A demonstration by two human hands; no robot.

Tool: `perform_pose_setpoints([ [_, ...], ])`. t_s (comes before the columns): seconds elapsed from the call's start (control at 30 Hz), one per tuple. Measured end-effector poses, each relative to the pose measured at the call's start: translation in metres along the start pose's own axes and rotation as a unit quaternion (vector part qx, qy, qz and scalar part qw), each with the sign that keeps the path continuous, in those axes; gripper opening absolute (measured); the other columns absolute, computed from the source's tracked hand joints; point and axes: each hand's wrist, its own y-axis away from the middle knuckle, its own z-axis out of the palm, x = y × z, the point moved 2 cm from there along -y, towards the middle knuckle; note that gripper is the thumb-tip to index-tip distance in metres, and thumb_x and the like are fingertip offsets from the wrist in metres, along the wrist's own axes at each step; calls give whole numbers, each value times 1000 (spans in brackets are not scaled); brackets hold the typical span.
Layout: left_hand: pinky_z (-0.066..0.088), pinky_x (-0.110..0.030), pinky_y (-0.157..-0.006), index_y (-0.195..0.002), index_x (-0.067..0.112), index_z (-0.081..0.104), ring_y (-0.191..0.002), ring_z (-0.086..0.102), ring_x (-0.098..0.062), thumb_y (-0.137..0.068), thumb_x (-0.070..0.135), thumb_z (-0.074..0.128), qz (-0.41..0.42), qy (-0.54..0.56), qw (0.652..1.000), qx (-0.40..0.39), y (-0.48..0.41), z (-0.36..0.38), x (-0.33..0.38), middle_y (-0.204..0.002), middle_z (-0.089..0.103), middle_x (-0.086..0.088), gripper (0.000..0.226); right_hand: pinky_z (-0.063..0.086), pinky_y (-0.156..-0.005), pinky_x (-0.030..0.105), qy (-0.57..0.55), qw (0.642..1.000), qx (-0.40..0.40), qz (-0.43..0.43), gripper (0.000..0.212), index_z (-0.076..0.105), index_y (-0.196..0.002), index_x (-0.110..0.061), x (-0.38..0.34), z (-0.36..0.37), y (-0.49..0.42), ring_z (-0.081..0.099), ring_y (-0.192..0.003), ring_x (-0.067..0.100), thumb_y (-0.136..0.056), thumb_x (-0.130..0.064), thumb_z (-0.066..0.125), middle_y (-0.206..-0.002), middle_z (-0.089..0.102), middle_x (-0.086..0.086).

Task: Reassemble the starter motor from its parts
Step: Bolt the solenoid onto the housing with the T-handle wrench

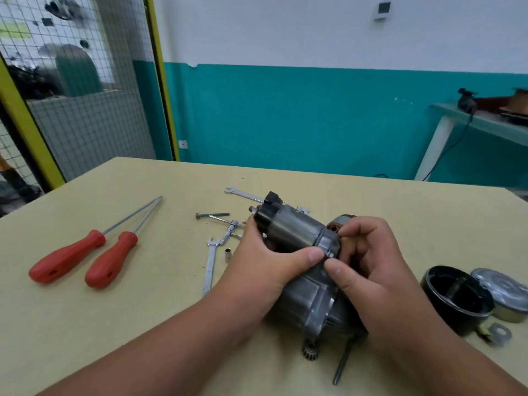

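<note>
Currently I have the starter motor [300, 238] mid-tabletop [143, 310], tilted, with its black terminal end away from me and the pinion gear [309, 351] toward me. My left hand [257, 264] grips the grey cylinder, thumb curled across it. My right hand [371, 270] has its fingers curled on the flange side, thumb tip at the seam, just beside the left thumb. Two red screwdrivers [68, 260] lie well left. A black cup housing [454, 301] and a silver end cap [505, 292] sit to the right, side by side.

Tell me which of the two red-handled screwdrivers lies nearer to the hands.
The right-hand screwdriver: its handle lies between the other screwdriver and the left hand, which grips the starter motor.
</note>
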Motion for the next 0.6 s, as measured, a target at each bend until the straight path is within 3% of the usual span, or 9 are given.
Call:
perform_pose_setpoints([
  [0.07,62,-51,-97,-115,44,64,-108,79,-18,-54,43,100,-6,18,1000,-7,-1,1,2,-116,81,7,71,52,-65,29,-31,999,-7,-8,41,56,-103,-52,-2,-2,-2,57,-70,11,-81,-22,76,-80,60,-5],
  [0.13,62,-50,-97,-120,38,64,-109,79,-20,-56,40,99,-7,42,999,-12,-2,0,5,-117,80,5,73,52,-66,25,-63,998,-10,-21,42,59,-104,-50,-7,-5,-5,58,-73,14,-87,-17,78,-84,62,-2],
  [0.3,66,-47,-86,-127,24,62,-104,81,-26,-56,33,96,10,96,995,9,-7,-14,31,-114,81,0,79,55,-67,32,-89,994,56,-16,30,60,-113,-43,-8,-19,-9,61,-74,20,-93,-22,52,-88,67,7],
  [0.43,67,-47,-78,-134,13,59,-100,81,-32,-69,19,95,47,133,988,62,-16,-44,58,-115,81,-10,74,57,-68,42,-43,997,61,23,30,62,-113,-46,-1,-18,-8,61,-72,21,-109,-19,50,-85,66,6],
  [0.6,68,-46,-74,-131,12,58,-98,82,-27,-71,17,93,110,123,970,178,-29,-93,82,-114,81,-5,70,58,-66,37,22,998,27,51,36,65,-108,-49,-1,-5,-10,65,-74,16,-108,-15,52,-85,69,0],
])
